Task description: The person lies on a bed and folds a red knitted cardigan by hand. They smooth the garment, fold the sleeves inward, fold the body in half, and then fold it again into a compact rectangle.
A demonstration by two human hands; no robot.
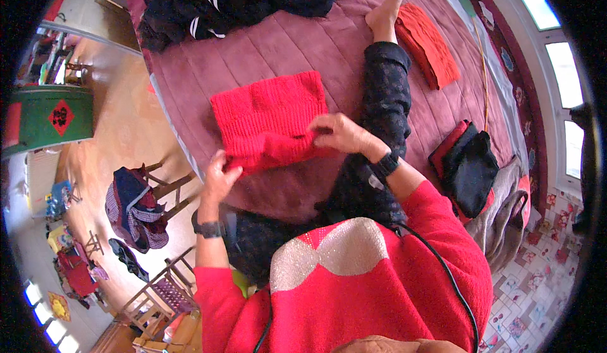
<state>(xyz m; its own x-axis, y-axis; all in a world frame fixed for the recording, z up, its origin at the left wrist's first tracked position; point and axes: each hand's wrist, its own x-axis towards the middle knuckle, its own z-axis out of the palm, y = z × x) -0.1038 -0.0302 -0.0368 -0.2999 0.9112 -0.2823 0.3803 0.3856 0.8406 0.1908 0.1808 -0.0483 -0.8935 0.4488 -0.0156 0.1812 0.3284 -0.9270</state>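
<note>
A bright red ribbed knit piece (270, 116), folded into a rough rectangle, lies on the bed in front of me. Its near edge is bunched and slightly raised. At the near left corner, my left hand (219, 177) is closed on the fabric, with the fingertips partly hidden by it. My right hand (341, 133) pinches the near right edge, fingers bent over the knit. Each wrist wears a dark band. Whether the knit is a sweater or something else, I cannot tell.
The pink quilted bed cover (265, 49) carries dark clothes with white stripes (215, 2) at the far side. To the right lie a folded orange-red cloth (429, 46) and a stack of dark folded clothes (468, 169). My outstretched leg (386, 87) borders the knit. A clothes-draped chair (136, 207) stands left.
</note>
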